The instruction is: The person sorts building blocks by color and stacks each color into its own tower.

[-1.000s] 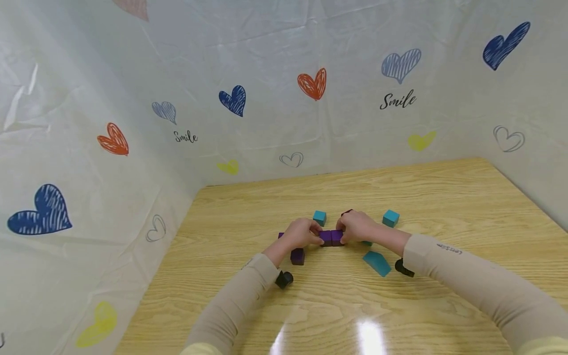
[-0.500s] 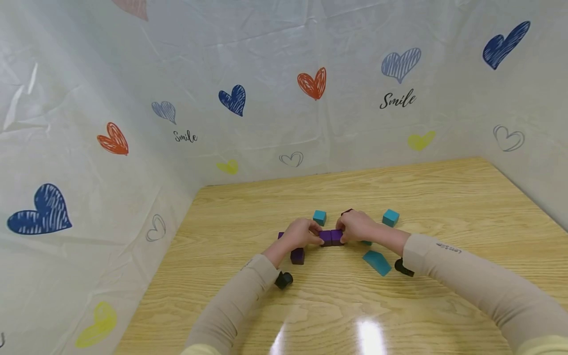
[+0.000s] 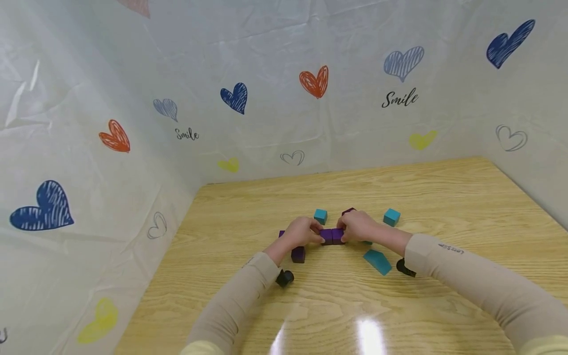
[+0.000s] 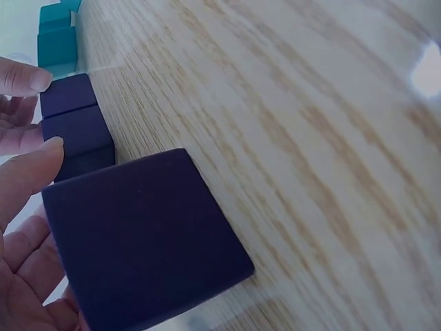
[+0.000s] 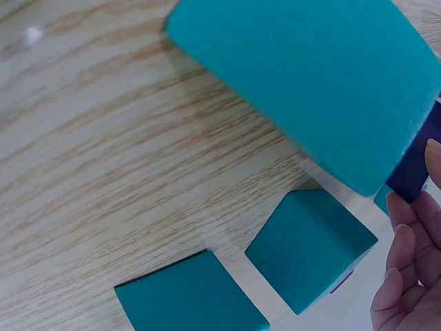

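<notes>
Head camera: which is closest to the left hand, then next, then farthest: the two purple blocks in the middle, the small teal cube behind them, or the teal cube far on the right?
From the left hand:
1. Purple blocks: right at its fingertips, between both hands.
2. Small teal cube: just behind, toward the wall.
3. Teal cube on the right: beyond the right hand, farthest.

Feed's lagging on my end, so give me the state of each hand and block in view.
left hand: grips the left end of the purple pair.
right hand: grips its right end.
purple pair: two cubes side by side, on the table.
dark purple cube: loose, by left wrist.
teal wedge: loose, flat.
far teal cubes: untouched.
</notes>
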